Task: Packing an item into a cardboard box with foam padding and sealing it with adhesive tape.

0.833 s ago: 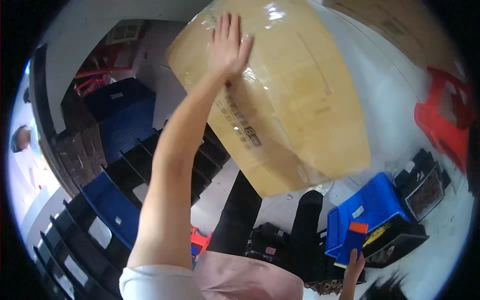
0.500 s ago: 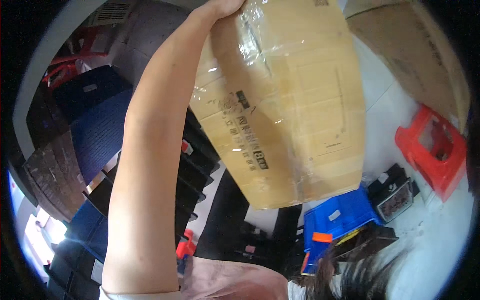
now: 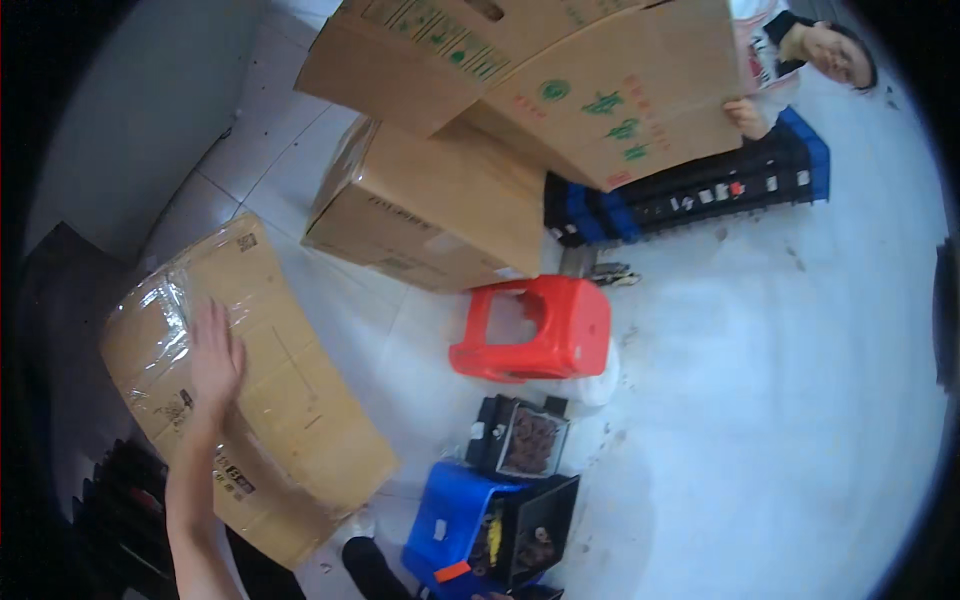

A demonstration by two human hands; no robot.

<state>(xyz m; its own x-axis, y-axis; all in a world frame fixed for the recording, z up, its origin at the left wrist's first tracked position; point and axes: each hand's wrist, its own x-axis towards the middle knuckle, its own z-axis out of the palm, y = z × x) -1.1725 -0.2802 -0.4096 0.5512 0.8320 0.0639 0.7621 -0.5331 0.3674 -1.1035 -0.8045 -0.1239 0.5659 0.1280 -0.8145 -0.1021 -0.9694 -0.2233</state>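
From the head view, the left hand (image 3: pixel 215 355) lies flat and spread on a taped carton (image 3: pixel 245 390) tilted over the floor (image 3: pixel 760 400), seemingly to steady it; the right hand is out of sight. A red stool (image 3: pixel 535 328) and blue bin (image 3: pixel 450 520) sit nearby, and another person's hand (image 3: pixel 745 115) holds a green-printed box (image 3: pixel 600 90) above a plain box (image 3: pixel 430 205).

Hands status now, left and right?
Left hand: open, palm flat on the tape-wrapped brown cardboard box.
Right hand: not in view.
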